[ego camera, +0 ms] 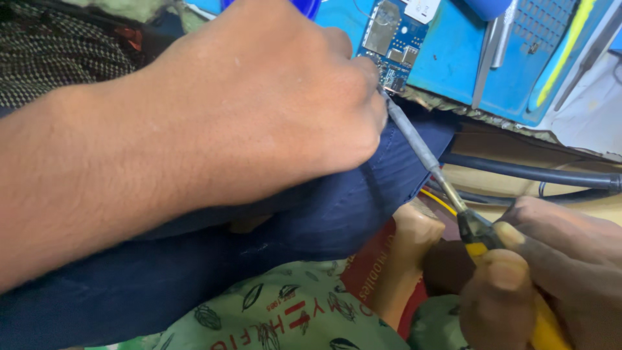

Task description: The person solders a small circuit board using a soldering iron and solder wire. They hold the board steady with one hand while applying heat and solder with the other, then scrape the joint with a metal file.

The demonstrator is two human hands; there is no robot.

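Head view, left hand (259, 110): curled shut beside a blue circuit board (392, 45), holding the far end of a grey rod (414, 139).
Right hand (544, 279): grip closed on a yellow-handled tool (483, 236).
Circuit board: lay on the blue desk (447, 58).

obstacles: left hand (259, 104) covers circuit board (392, 45); black cables (538, 174) cross right | free: none visible
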